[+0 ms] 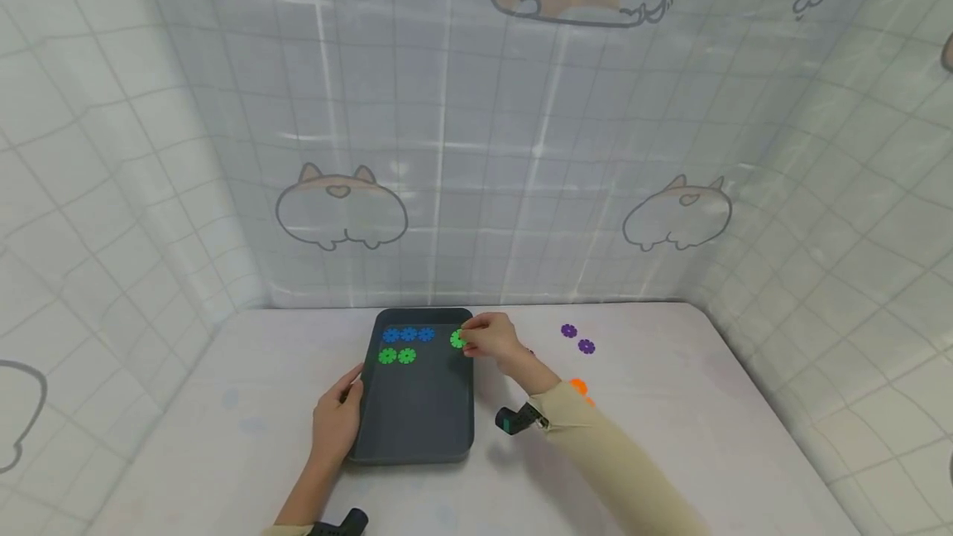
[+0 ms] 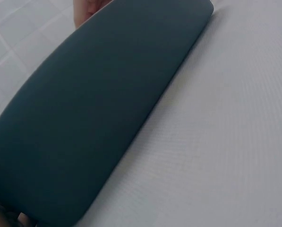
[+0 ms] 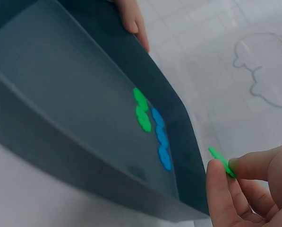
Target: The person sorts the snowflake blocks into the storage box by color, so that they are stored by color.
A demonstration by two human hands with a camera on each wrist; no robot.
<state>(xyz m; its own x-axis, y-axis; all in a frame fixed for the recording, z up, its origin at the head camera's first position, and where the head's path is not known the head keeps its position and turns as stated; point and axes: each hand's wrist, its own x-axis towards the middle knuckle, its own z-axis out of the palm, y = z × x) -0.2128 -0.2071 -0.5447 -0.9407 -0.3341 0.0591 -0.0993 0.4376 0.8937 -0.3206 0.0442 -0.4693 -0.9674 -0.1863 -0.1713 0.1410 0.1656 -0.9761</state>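
Observation:
A dark grey rectangular tray point(image 1: 417, 420) sits on the table. Three blue flower-shaped discs point(image 1: 409, 335) lie in a row near its far end, with two green flower-shaped discs point(image 1: 397, 356) in a row just below them. Over the tray's far right corner, my right hand point(image 1: 491, 336) pinches another green flower-shaped disc point(image 3: 221, 161) between thumb and fingertips. My left hand point(image 1: 337, 420) grips the left rim of the tray; the tray's outer wall point(image 2: 98, 94) fills much of the left wrist view.
Two purple flower-shaped discs point(image 1: 577, 338) lie on the table to the right of the tray. Nearer, orange discs point(image 1: 578, 387) are partly hidden by my right sleeve point(image 1: 596, 428). A tile-patterned sheet point(image 1: 476, 213) hangs behind the table.

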